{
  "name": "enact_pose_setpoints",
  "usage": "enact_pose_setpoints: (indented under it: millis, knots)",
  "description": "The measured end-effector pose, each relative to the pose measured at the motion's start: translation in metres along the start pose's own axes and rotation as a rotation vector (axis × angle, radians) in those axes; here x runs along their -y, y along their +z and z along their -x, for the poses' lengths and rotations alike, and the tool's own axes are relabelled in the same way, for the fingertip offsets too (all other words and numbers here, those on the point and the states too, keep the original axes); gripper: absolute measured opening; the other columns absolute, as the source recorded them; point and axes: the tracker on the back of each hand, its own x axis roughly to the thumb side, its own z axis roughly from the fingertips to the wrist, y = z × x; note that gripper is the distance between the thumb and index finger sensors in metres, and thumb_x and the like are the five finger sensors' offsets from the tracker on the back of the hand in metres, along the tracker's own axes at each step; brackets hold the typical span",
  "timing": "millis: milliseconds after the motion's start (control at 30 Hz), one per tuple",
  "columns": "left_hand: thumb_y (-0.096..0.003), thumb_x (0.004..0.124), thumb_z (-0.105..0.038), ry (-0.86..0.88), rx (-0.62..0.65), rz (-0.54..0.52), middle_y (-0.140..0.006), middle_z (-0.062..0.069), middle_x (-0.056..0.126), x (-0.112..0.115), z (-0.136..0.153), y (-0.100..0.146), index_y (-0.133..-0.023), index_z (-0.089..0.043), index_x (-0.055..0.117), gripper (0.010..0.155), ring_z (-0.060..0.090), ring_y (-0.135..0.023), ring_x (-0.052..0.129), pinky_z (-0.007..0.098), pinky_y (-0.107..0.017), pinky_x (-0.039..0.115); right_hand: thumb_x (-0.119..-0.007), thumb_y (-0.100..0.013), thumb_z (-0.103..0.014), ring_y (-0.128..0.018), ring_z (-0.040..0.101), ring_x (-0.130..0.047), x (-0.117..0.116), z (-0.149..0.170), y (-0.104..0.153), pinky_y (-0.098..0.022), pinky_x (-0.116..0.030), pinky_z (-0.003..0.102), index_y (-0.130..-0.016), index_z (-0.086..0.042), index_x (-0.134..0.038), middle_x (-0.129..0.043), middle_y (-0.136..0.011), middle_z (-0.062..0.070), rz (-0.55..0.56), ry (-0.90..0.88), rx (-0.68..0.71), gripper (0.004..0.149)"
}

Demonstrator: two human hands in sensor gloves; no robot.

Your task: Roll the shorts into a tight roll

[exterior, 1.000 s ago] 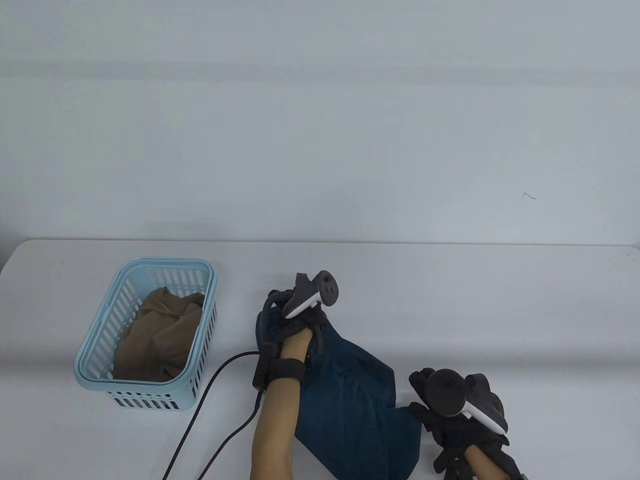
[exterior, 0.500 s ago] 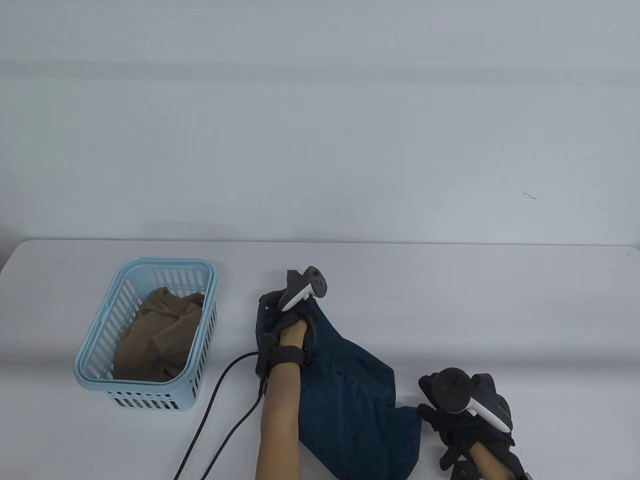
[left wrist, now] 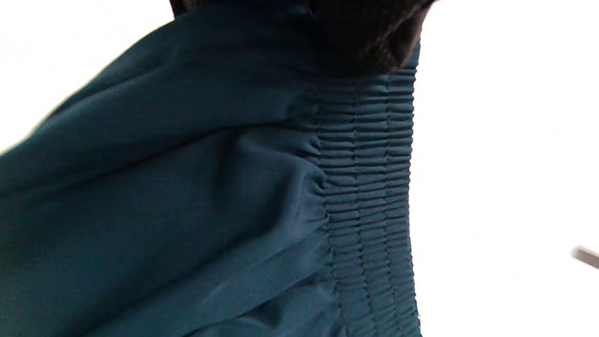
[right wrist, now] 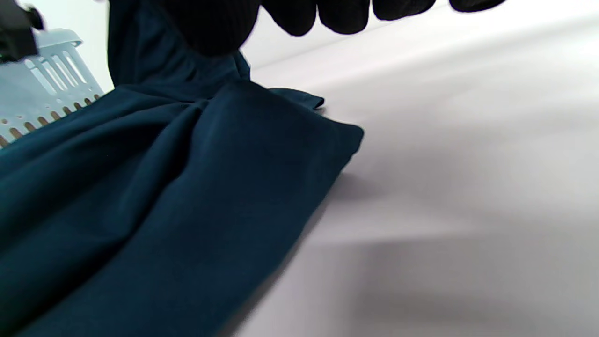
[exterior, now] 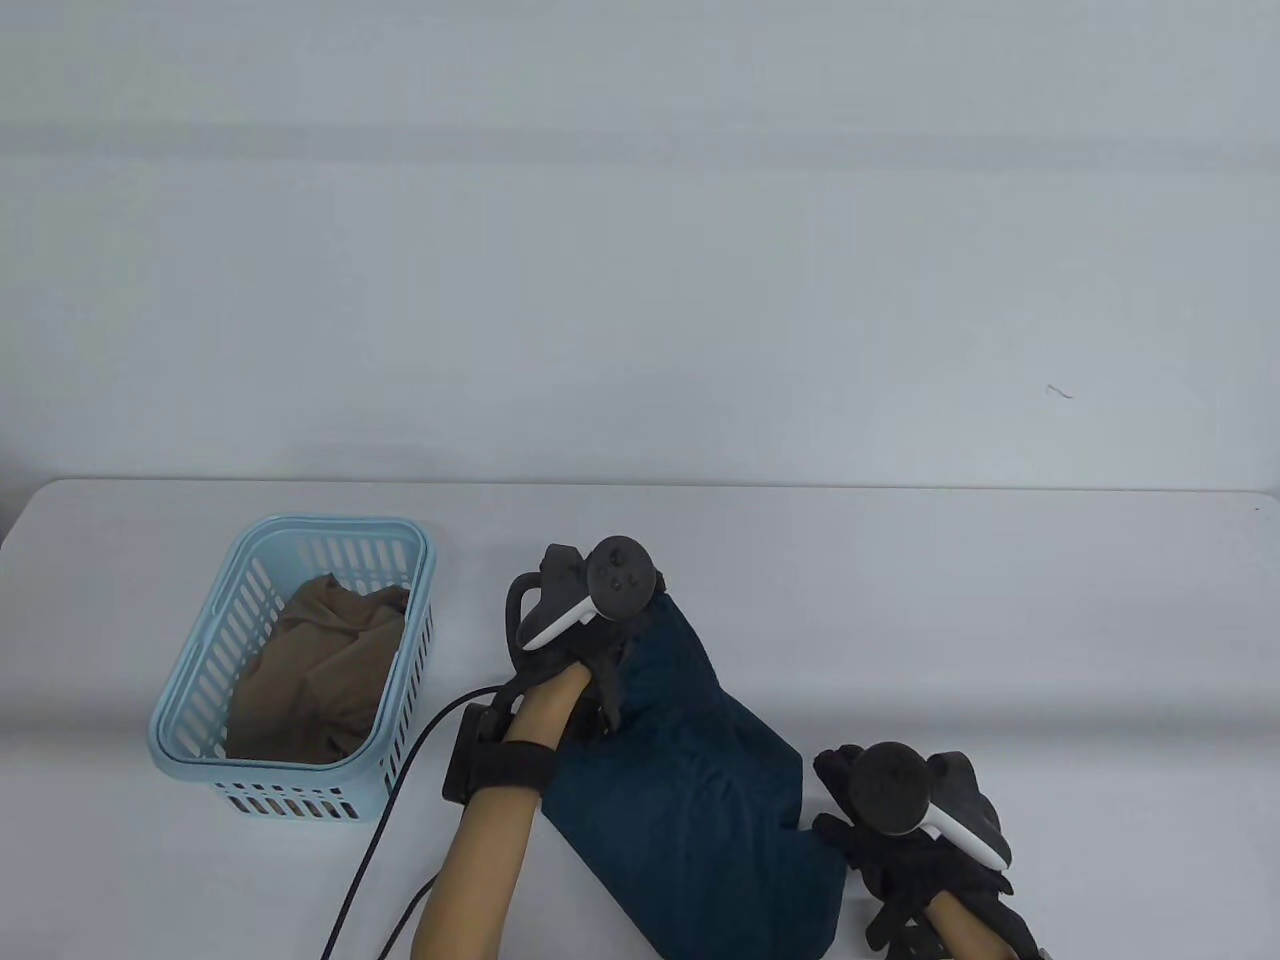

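Pale grey wall rises behind a white bench (exterior: 900,620), whose near left part carries the work. Dark teal shorts (exterior: 690,790) lie spread in a loose diagonal on the bench, wrinkled and unrolled, their gathered elastic waistband (left wrist: 369,187) at the far end.

The left hand (exterior: 590,640) sits at that far waistband end, its gloved fingers curled onto the fabric as if pinching it; the left wrist view shows dark glove right at the band's top edge. The right hand (exterior: 900,850) is at the near right edge of the shorts, where its thumb appears to press into the cloth while the other fingertips hang free above the bench; whether it truly grips cannot be told.

A light blue slatted basket (exterior: 200,700) holding a tan garment (exterior: 320,670) stands to the left, apart from the shorts, and a black cable (exterior: 400,800) trails toward the bench's near edge.

By my judgement no roll has begun: the shorts are only being straightened, and folding, rolling and tightening all remain.
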Motion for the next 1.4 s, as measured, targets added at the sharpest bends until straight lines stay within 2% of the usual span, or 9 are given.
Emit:
enact_pose_setpoints:
  millis: [167,267,433,533,700,867,1100,1267,1400]
  knots:
    - [-0.0472,0.073,-0.031,0.065,0.148,-0.132,-0.09,0.004,0.09,-0.043,-0.036,0.035,-0.088,-0.024,0.073,0.042,0.031,-0.087,0.093,0.078,-0.067,0.041,-0.064,-0.054,-0.041,-0.105,0.048,-0.022,0.001,0.0,-0.001,-0.072,-0.032,0.069,-0.11,-0.01,-0.019,-0.018,-0.114,0.02,0.013,-0.063,0.016,0.078]
    - [-0.0473,0.073,-0.031,0.134,0.199,-0.162,-0.089,0.005,0.09,-0.06,-0.051,0.049,-0.088,-0.024,0.073,0.042,0.031,-0.086,0.093,0.078,-0.067,0.042,-0.065,-0.053,-0.043,-0.105,0.048,-0.018,0.002,0.001,-0.001,-0.072,-0.029,0.069,-0.11,-0.01,-0.017,-0.015,-0.114,0.02,0.007,-0.141,0.038,0.082]
    - [-0.0475,0.073,-0.032,0.221,0.241,-0.184,-0.089,0.005,0.091,-0.078,-0.07,0.06,-0.088,-0.023,0.073,0.042,0.031,-0.086,0.093,0.077,-0.067,0.042,-0.066,-0.051,-0.049,-0.103,0.046,-0.005,-0.002,0.008,-0.005,-0.071,-0.018,0.069,-0.111,-0.016,-0.017,-0.006,-0.113,0.019,-0.002,-0.195,0.052,0.084]
    - [-0.0475,0.073,-0.032,0.251,0.254,-0.189,-0.089,0.005,0.09,-0.084,-0.076,0.063,-0.088,-0.024,0.073,0.042,0.031,-0.086,0.093,0.077,-0.067,0.043,-0.066,-0.051,-0.049,-0.102,0.047,-0.005,-0.006,0.01,-0.008,-0.07,-0.017,0.069,-0.111,-0.017,-0.021,-0.006,-0.113,0.02,-0.012,-0.241,0.038,0.082]
    - [-0.0475,0.074,-0.032,0.286,0.255,-0.182,-0.089,0.005,0.09,-0.088,-0.076,0.064,-0.088,-0.023,0.073,0.042,0.032,-0.086,0.093,0.077,-0.067,0.043,-0.068,-0.051,-0.046,-0.102,0.049,-0.01,-0.012,0.012,-0.016,-0.069,-0.019,0.07,-0.11,-0.015,-0.035,-0.013,-0.114,0.021,-0.05,-0.338,0.015,0.074]
    - [-0.0478,0.073,-0.032,0.247,0.182,-0.196,-0.089,0.006,0.09,-0.09,-0.061,0.062,-0.089,-0.022,0.073,0.042,0.032,-0.086,0.093,0.078,-0.067,0.043,-0.071,-0.051,-0.036,-0.104,0.048,-0.028,-0.008,0.013,-0.016,-0.069,-0.026,0.072,-0.094,-0.016,-0.062,-0.038,-0.113,0.017,-0.002,-0.39,0.007,0.048]
    - [-0.049,0.072,-0.031,0.277,-0.067,-0.237,-0.094,0.009,0.087,-0.092,0.003,0.065,-0.089,-0.02,0.072,0.042,0.036,-0.09,0.09,0.076,-0.067,0.042,-0.071,-0.051,-0.032,-0.104,0.047,-0.045,0.042,0.018,0.0,-0.07,-0.038,0.071,-0.091,-0.019,-0.065,-0.052,-0.111,0.014,0.306,-0.484,-0.008,0.042]
    - [-0.048,0.071,-0.029,0.352,-0.139,-0.305,-0.09,0.013,0.089,-0.107,0.028,0.072,-0.088,-0.014,0.072,0.043,0.036,-0.085,0.094,0.075,-0.066,0.046,-0.07,-0.052,-0.029,-0.101,0.053,-0.052,0.112,-0.001,0.008,-0.069,-0.046,0.069,-0.092,-0.019,-0.064,-0.053,-0.112,0.017,0.428,-0.512,0.027,0.041]
    - [-0.048,0.071,-0.031,0.381,-0.105,-0.389,-0.084,0.01,0.093,-0.133,0.025,0.082,-0.088,-0.014,0.072,0.043,0.031,-0.078,0.099,0.075,-0.066,0.048,-0.071,-0.051,-0.027,-0.086,0.039,-0.086,0.167,-0.017,0.02,-0.064,-0.069,0.056,-0.091,-0.018,-0.066,-0.078,-0.097,0.013,0.54,-0.48,0.085,0.041]
